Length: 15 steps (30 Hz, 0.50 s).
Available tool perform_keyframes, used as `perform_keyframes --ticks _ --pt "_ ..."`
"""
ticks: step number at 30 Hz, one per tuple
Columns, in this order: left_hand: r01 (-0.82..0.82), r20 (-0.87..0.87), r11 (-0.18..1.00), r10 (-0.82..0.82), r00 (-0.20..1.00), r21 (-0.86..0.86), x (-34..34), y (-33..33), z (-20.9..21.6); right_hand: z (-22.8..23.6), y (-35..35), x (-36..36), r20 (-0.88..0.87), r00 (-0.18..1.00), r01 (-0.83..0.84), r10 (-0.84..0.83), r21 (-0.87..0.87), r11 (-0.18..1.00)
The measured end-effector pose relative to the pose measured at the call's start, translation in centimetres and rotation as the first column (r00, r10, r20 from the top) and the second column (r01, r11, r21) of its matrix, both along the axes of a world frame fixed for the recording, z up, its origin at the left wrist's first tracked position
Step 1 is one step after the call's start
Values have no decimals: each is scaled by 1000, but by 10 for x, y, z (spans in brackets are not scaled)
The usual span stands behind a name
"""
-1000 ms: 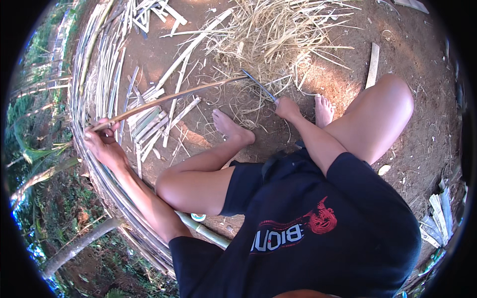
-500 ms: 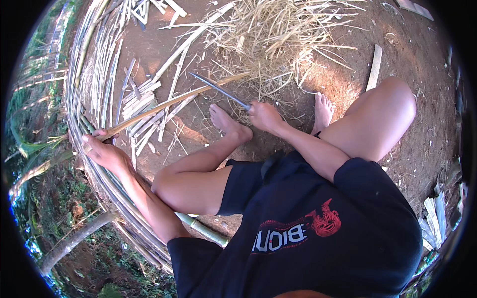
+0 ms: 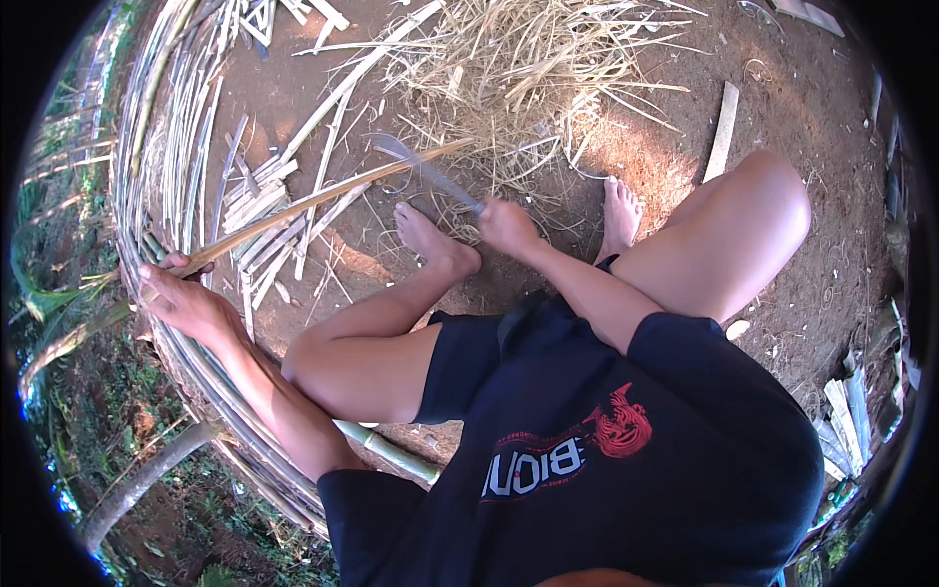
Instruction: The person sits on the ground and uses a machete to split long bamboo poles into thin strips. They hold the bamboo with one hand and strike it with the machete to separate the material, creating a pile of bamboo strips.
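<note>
My left hand (image 3: 191, 301), at the left, is closed around the near end of a long split bamboo strip (image 3: 293, 207). The strip slants up and away to the right, its far end over the pile of shavings. In front of my feet, my right hand (image 3: 510, 230) grips the handle of a long knife (image 3: 445, 181). Its blade points up and to the left and is smeared by motion. In the picture the blade crosses the strip near its far end; whether it touches cannot be made out.
A heap of pale shavings (image 3: 518, 59) lies beyond my feet. Short split pieces (image 3: 259, 201) and long bamboo strips (image 3: 186, 137) lie at the left, beside a curved border of bamboo poles (image 3: 235, 421). A flat slat (image 3: 722, 132) and white offcuts (image 3: 843, 421) lie at the right.
The whole scene has shifted slightly left and up in the picture. The knife blade is now blurred where it was sharp before. Both hands keep their holds.
</note>
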State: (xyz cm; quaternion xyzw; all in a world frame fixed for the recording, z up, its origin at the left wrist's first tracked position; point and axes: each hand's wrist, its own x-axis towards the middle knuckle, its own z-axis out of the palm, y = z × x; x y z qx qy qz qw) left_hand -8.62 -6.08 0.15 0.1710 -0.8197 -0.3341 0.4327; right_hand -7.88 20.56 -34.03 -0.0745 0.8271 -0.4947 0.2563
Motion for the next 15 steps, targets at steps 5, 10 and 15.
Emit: perform_keyframes --ticks 5,10,15 --pt "-72 6 993 72 997 89 -1 -25 -6 -42 24 -34 272 962 -47 0 166 985" --pt "-27 39 964 18 999 263 -6 -40 -5 -29 8 -10 40 996 67 -74 153 986" --pt "214 -132 829 -170 977 516 1 -65 0 -73 43 -28 77 995 25 -56 354 935"
